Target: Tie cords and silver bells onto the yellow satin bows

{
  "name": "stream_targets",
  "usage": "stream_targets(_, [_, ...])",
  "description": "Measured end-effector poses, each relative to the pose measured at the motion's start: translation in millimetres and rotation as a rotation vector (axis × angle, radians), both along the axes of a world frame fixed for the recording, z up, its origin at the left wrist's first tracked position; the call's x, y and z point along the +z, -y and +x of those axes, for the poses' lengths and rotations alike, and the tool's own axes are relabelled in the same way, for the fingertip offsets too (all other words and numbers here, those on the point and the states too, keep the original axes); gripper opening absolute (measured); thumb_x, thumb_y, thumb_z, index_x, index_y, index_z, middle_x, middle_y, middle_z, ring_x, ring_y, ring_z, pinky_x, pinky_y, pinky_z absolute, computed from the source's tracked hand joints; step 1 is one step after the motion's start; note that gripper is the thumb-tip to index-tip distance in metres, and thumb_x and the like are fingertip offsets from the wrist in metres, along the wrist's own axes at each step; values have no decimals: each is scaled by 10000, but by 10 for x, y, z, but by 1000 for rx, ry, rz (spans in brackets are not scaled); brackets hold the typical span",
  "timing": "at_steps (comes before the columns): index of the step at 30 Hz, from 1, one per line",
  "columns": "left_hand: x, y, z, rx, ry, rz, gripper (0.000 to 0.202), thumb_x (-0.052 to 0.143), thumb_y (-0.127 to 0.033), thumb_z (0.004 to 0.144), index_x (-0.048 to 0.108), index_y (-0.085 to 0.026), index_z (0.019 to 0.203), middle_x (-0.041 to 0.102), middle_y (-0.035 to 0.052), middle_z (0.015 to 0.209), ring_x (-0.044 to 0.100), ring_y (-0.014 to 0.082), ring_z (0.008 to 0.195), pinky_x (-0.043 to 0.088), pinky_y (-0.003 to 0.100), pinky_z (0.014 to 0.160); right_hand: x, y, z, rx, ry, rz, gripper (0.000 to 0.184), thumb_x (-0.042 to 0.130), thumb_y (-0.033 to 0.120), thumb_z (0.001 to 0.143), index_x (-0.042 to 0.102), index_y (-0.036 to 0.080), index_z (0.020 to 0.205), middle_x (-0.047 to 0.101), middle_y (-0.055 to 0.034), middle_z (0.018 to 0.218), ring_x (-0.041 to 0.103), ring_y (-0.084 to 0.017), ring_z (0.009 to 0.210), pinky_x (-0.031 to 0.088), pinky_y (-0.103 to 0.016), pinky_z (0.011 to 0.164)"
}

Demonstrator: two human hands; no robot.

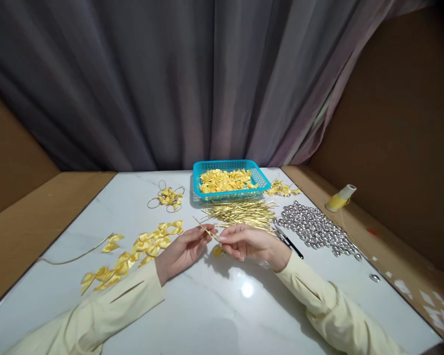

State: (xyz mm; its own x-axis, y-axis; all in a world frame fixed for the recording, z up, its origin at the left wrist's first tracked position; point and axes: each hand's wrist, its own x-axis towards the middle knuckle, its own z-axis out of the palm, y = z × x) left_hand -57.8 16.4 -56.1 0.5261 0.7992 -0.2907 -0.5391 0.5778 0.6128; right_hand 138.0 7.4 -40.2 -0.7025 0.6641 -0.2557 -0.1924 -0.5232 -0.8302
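My left hand [187, 250] and my right hand [249, 242] meet over the middle of the white table. Between their pinched fingertips runs a thin gold cord [200, 224], one end pointing up and left. Below the right fingers shows part of a yellow ribbon bow [217, 251]; whether the cord is tied to it I cannot tell. Just beyond the hands lies a pile of gold cords [240, 213]. Several yellow bows [144, 244] are spread left of my left hand. Black-handled snips [289, 241] rest beside my right wrist.
A blue basket [196, 180] of yellow bows stands at the back. Silver beads [314, 227] are heaped on the right. A yellow thread spool [338, 199] sits on the brown right-hand ledge. Bows with looped cord [170, 197] lie back left, near a longer loose cord [77, 259].
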Motion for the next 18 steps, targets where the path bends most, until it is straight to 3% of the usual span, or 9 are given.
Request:
stream_targets(3, [2,-8,-10,18,1,-6,317,343,69,853,644,-19,901,693,119,857,691,117,757,559,126,718,-6,-15,14,-27,-4,-40,152,716,254,696,599,159,688,545,43,578,399,-41,422,301,-187,407])
stream_targets(8, [-13,-24,-3,49,-20,-2,325,334,63,862,644,-28,897,698,120,865,690,124,827,542,110,763,-52,-42,39,-58,6,-70,170,732,259,678,592,164,681,500,47,570,373,-43,444,284,-186,422])
stream_targets(14, [-27,-23,4,13,-76,49,256,407,28,874,635,-53,789,674,80,771,685,97,763,536,80,710,-48,-41,50,-36,-13,-31,227,749,278,656,581,131,699,510,59,540,379,-24,401,265,-165,384])
stream_targets(18, [-21,-20,2,-44,-133,132,108,582,-46,811,604,-96,718,645,39,741,648,77,649,535,95,595,-20,-73,120,-23,86,89,252,744,304,662,604,101,719,596,20,570,458,-38,407,361,-172,402])
